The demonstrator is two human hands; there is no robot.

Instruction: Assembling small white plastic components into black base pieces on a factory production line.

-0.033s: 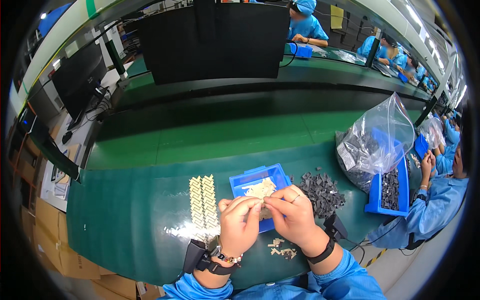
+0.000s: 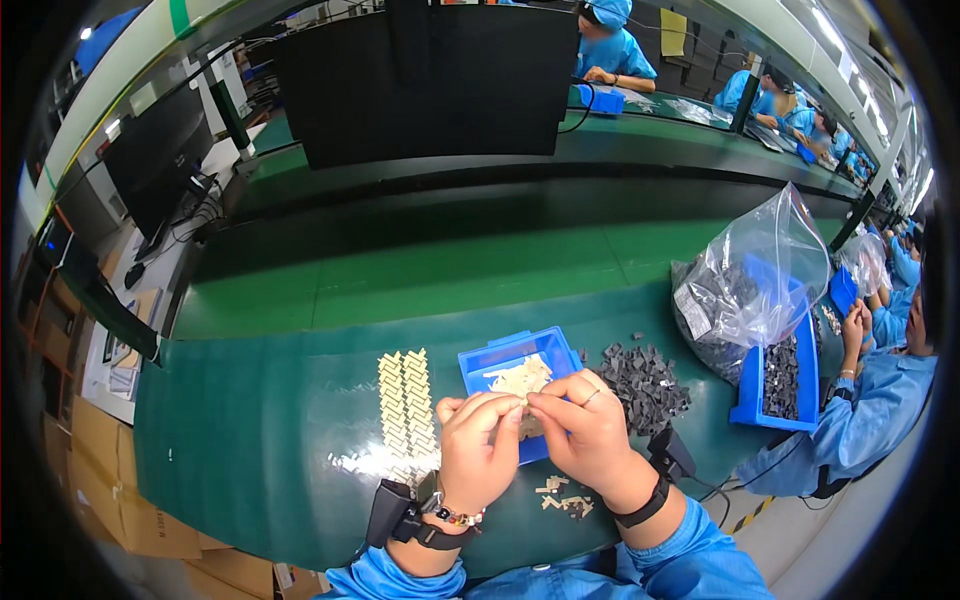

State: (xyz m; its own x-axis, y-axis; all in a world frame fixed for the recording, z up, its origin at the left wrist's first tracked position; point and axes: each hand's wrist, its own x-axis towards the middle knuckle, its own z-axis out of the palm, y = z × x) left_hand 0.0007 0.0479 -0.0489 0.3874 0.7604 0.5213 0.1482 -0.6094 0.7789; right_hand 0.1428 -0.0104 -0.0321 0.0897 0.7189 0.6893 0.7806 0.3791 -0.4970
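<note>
Cream piece (image 2: 524,402): was mostly hidden (above blue bin (image 2: 500,352))
Left hand (image 2: 480,445): pinched it
Right hand (image 2: 588,430): pinched it

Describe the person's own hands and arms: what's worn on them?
The left hand has a beaded bracelet, black strap and black box at the wrist, above a blue sleeve. The right hand has a thin ring, another black strap and a second blue sleeve. Neither wears a glove.

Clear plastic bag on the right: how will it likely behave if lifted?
The bag is probably floppy, since its upper part is creased and peaked. It may hang bottom-heavy, as dark pieces fill its lower part.
</note>
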